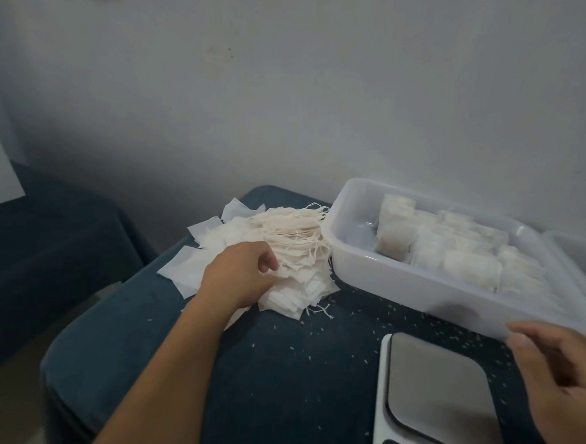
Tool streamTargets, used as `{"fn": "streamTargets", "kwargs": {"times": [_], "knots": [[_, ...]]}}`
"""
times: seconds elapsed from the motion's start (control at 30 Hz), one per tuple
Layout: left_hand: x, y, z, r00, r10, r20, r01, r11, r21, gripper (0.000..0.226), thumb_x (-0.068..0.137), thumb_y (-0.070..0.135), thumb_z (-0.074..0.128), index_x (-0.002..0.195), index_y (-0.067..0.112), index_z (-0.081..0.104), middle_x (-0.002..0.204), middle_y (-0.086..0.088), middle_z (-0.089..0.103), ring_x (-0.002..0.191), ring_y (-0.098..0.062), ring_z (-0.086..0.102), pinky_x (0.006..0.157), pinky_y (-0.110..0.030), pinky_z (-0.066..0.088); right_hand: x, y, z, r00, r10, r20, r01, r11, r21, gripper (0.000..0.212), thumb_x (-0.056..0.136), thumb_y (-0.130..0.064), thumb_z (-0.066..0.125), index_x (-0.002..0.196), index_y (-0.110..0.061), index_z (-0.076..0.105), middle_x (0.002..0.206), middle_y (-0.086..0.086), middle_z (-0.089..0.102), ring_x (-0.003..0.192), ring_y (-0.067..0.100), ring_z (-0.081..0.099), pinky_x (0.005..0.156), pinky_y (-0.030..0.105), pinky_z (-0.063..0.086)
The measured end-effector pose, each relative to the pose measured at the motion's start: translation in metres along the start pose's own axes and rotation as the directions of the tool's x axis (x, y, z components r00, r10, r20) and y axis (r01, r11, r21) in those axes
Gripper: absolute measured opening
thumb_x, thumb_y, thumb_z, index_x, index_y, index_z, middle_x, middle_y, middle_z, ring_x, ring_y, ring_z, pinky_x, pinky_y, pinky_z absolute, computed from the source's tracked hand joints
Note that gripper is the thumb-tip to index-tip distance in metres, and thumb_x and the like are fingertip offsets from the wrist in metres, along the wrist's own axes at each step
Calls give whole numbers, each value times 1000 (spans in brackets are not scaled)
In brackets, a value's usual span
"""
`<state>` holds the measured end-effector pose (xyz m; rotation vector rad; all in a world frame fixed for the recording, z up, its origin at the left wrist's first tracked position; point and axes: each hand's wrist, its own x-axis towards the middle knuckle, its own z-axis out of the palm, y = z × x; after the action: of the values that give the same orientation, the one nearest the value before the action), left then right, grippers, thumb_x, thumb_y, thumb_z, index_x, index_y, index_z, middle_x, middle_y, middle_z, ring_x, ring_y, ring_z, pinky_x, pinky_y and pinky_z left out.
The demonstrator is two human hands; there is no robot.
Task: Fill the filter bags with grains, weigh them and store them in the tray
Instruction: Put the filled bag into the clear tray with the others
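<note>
While the left hand (pixel 245 276) rests on the one heap of empty filter bags (pixel 287 256), its fingers are curled and pinch the edge of a bag near the top of the heap, among the loose strings. That heap lies just left of the single white tray (pixel 384 278), touching its near-left corner; the bags in it are too many and too overlapped to count. Inside the tray, filled bags (pixel 458 256) stand packed in rows toward its right end, with its left end bare; their number cannot be told either. One scale (pixel 435 391) with a steel plate sits in front of the tray. The right hand (pixel 565 376) hovers above the scale, just before the tray's front rim, fingers relaxed and slightly spread, holding nothing. Scattered grains (pixel 326 343) dot the dark blue cloth (pixel 154 333) in front of the tray.
</note>
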<state>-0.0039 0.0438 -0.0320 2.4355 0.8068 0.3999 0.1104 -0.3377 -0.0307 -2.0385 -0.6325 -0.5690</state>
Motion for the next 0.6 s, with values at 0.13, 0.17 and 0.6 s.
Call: {"fn": "streamTargets", "kwargs": {"times": [0.13, 0.17, 0.6], "knots": [[0, -6, -5, 995, -45, 90, 41, 998, 41, 33, 81, 14, 71, 94, 42, 60, 97, 21, 59, 93, -4, 58, 84, -34, 56, -1, 5, 3, 1000, 8, -15, -8, 999, -34, 33, 90, -64, 54, 101, -38, 71, 77, -4, 73, 62, 20, 63, 60, 34, 49], [0, -8, -7, 992, -56, 109, 51, 998, 48, 34, 81, 13, 71, 95, 41, 59, 97, 21, 58, 92, -5, 58, 85, -35, 57, -1, 5, 4, 1000, 8, -20, -9, 999, -36, 32, 90, -63, 55, 101, -37, 71, 77, -3, 73, 63, 20, 63, 61, 35, 49], [-37, -35, -40, 994, -59, 90, 46, 990, 135, 21, 84, 37, 74, 91, 35, 54, 92, 15, 60, 85, -3, 57, 71, -26, 46, 1, 24, 4, 997, 68, 21, -68, 997, -20, 33, 94, -69, 54, 111, -45, 69, 86, -12, 71, 68, 18, 66, 60, 42, 54]]}}
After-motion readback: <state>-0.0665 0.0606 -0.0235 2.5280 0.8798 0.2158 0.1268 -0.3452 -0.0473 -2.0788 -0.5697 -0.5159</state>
